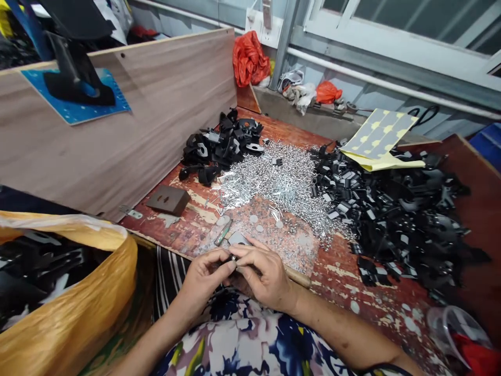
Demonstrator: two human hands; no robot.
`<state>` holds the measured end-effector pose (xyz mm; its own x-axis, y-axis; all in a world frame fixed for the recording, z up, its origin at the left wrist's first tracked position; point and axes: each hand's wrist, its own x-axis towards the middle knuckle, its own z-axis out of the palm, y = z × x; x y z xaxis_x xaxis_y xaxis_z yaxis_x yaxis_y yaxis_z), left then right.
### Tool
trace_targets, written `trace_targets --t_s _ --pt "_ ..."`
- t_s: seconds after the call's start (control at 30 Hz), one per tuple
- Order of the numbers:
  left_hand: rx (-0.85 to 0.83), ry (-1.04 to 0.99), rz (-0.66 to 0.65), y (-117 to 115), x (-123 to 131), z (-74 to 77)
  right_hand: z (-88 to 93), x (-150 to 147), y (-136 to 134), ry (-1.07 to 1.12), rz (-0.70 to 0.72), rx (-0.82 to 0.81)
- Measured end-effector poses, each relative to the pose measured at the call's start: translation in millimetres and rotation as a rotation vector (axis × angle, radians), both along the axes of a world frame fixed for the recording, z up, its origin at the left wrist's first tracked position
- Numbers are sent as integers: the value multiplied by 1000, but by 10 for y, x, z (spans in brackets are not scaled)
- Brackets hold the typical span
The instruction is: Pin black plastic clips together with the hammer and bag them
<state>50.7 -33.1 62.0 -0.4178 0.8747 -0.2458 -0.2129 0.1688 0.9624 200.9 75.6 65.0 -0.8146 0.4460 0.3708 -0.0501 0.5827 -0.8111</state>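
Observation:
Close to my body, at the near edge of the table, both hands meet at the fingertips. My left hand [209, 269] is closed, thumb and fingers pinching a small black part [230, 259] with a shiny spot on it. From the other side my right hand [268, 271] pinches the same part; most of it is hidden by the fingers. A wooden handle [298, 277] pokes out beneath my right hand, lying on a speckled stone slab [289, 245]. Beyond the fingers lies a small green-handled tool [223, 233], beside a grey metal piece [237, 238].
A heap of silvery pins [274, 172] covers the middle. Black plastic parts are piled at the left back [223, 143] and right [399, 209], with a yellow-grey sticker sheet [379, 136] on top. A brown block [168, 200], yellow sack [97, 282] and clear tub [450, 324] flank me.

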Motion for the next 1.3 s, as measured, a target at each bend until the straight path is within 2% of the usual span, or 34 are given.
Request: trace_targets --t_s 0.1,0.17,0.2,0.27,0.33,0.5,0.63,0.7,0.77,0.83,0.87,0.97,1.03,1.13,1.3 --pt "-18 -11 42 -19 -37 -47 50 13 332 -128 -45 163" --pt "-29 5 85 -35 -64 -94 68 -6 712 -251 -173 280" --pt "-35 13 94 -40 -73 -113 67 -29 914 -388 -242 426" --pt "-44 9 85 -38 -76 -133 49 -96 1267 -508 -268 537" --pt "-43 -26 66 -24 -62 -133 19 -182 1481 -576 -233 602" --pt "-11 -155 106 -6 -47 -86 -43 -343 1565 -619 -131 692" --pt "44 -363 162 -21 -88 -39 -26 -328 1616 -580 -157 691" --pt "86 -452 198 -12 -104 -25 36 -285 1567 -481 -220 601" --pt "119 -512 249 13 -108 -20 144 -233 1393 -323 -269 420" --pt "124 -555 291 49 -101 -24 275 -189 1109 -176 -243 247" --pt "119 -572 304 69 -94 -28 339 -175 948 -128 -200 211" --pt "114 -591 308 114 -69 -50 463 -179 511 -24 -81 215" --pt "122 -590 307 128 -51 -67 472 -216 324 30 -35 218" --pt "143 -597 309 127 -30 -86 411 -295 204 83 -10 212" --pt "167 -598 300 115 -10 -93 326 -355 179 67 -26 295"
